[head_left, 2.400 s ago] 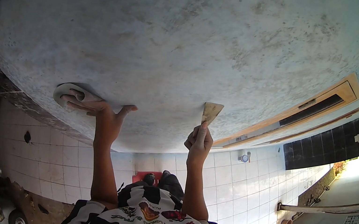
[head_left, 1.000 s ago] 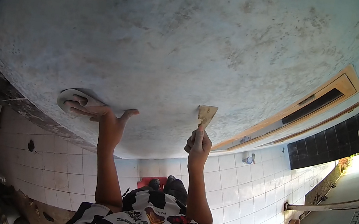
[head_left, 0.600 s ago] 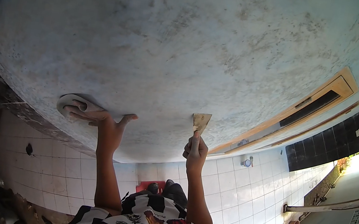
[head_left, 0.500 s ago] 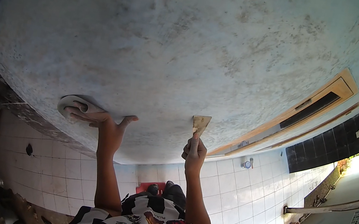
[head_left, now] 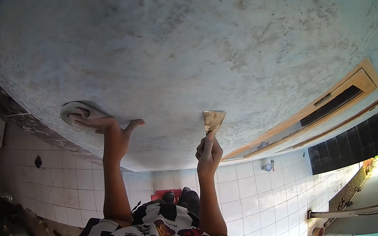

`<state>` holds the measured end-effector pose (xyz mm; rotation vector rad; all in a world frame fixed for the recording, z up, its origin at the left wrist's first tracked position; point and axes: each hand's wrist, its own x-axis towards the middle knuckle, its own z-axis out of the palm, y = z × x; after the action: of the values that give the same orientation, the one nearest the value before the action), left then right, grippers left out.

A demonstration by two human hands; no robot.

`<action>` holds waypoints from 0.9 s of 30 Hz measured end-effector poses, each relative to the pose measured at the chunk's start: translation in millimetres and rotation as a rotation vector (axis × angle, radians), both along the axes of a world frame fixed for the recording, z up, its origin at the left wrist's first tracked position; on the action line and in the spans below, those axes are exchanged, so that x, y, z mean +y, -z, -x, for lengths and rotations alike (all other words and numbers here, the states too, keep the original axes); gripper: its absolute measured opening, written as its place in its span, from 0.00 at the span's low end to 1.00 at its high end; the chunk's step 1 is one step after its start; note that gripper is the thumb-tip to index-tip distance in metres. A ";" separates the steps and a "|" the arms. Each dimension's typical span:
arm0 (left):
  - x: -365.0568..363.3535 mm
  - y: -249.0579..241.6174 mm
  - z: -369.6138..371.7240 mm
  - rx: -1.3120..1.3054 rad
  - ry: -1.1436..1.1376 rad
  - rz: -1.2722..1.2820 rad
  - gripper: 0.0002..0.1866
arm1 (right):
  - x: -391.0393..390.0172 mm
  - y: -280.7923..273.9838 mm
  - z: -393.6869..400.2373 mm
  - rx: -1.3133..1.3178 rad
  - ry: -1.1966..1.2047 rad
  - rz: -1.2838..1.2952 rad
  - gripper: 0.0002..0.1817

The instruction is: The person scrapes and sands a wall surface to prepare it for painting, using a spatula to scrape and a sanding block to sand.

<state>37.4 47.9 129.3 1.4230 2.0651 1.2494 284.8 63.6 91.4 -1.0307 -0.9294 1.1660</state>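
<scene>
My left hand point(head_left: 106, 126) presses a curled greyish sheet of sandpaper point(head_left: 76, 110) against the pale blue, stained wall point(head_left: 158, 63); its fingers are tucked into the sheet's fold and the thumb sticks out to the right. Further right, my right hand point(head_left: 209, 152) is closed round the handle of a putty knife point(head_left: 213, 121). The knife's wide, stained blade points up, and its edge lies at the wall surface. Most of the handle is hidden in the fist.
Below is a white tiled floor point(head_left: 256, 194), with a red stool or chair point(head_left: 167, 195) by my feet. A wooden window frame point(head_left: 366, 84) is set in the wall at right, near black tiles point(head_left: 337, 155). A small round container point(head_left: 267, 167) stands near the wall base.
My right hand and the putty knife have moved up the wall a little. My left hand stays at nearly the same spot with the sandpaper. The view has shifted slightly.
</scene>
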 end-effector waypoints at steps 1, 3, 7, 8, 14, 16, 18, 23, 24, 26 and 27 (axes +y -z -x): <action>1.2 7.1 1.8 0.018 0.002 -0.077 0.39 | -2.1 1.1 -3.2 0.005 0.002 -0.005 0.26; 4.0 15.7 5.5 0.041 0.003 -0.151 0.38 | -11.5 7.9 -8.3 0.114 0.119 -0.105 0.26; 2.2 8.3 4.0 -0.007 0.020 -0.130 0.37 | -8.2 27.2 -13.4 -0.418 0.397 -0.383 0.21; 0.8 3.0 1.7 -0.040 0.035 -0.101 0.38 | -10.8 25.4 -11.9 -0.421 0.400 -0.382 0.21; 2.6 11.7 3.6 0.015 0.008 -0.154 0.38 | -12.6 10.0 -4.7 -0.396 -0.013 0.025 0.14; 3.2 12.6 4.4 0.029 -0.002 -0.155 0.38 | -7.5 5.7 -5.3 -0.364 -0.046 0.038 0.15; 0.9 8.2 1.4 0.039 -0.007 -0.146 0.38 | -5.2 4.1 -4.0 -0.547 0.068 -0.065 0.17; 2.5 9.0 3.4 -0.009 0.020 -0.117 0.38 | -8.7 7.0 0.6 -0.772 0.125 -0.134 0.16; 3.8 6.2 2.5 -0.011 0.019 -0.121 0.38 | -8.0 5.3 1.8 -0.781 0.092 -0.071 0.15; -0.5 0.2 -1.5 0.012 0.011 -0.124 0.37 | -5.0 -5.5 4.7 -0.765 0.084 -0.054 0.16; -0.6 6.0 0.7 0.013 0.021 -0.114 0.37 | -5.7 -9.8 6.0 -0.748 0.079 -0.044 0.16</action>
<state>36.7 47.2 123.3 1.5019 2.0112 1.3729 278.8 57.9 101.2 -1.4890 -1.4652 0.6785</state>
